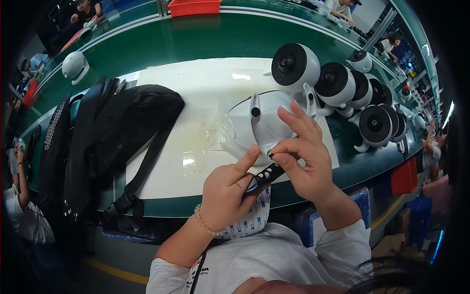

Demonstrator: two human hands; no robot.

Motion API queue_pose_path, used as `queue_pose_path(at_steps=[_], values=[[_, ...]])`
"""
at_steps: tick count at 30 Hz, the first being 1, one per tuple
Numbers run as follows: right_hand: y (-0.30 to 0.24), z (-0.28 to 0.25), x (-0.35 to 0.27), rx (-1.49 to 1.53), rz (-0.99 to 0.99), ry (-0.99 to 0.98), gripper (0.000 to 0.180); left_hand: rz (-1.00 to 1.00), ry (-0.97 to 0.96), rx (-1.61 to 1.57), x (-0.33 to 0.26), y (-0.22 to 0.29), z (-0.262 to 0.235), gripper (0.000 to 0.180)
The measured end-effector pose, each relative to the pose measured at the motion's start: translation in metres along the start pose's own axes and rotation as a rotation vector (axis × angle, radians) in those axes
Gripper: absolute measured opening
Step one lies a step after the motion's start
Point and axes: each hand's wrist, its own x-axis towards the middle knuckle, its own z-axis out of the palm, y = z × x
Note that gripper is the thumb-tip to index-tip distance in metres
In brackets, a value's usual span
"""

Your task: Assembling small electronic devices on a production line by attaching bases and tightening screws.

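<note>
A white rounded device (274, 122) lies in front of me with its legs pointing up, resting on clear bubble wrap (226, 134). Black round pads sit on the tips of two of its legs. Just at the tip of the nearest leg, my right hand (311, 169) pinches a small black pad (270, 154) between thumb and index finger, other fingers raised. My left hand (225, 191) grips a black strip (269, 174) with pale round spots, its index finger stretched toward that same leg tip. White backing paper (254, 218) with blue print hangs below the left hand.
Several white round devices with black faces (289, 63) crowd the right side. A black bag (122, 112) with straps lies at left on the white board (176, 147). Beyond are a white dome (74, 66) and a red bin (195, 7). Other people work around the green table.
</note>
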Motion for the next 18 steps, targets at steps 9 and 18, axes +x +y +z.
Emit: queue_pose_path(at_steps=[9, 18], values=[[0.001, 0.006, -0.005, -0.093, -0.095, 0.081, 0.009, -0.016, -0.016, 0.021, 0.001, 0.002, -0.001, 0.018], [0.002, 0.0, -0.016, -0.442, -0.247, 0.002, 0.021, -0.063, -0.001, -0.012, 0.002, 0.003, -0.001, 0.017]])
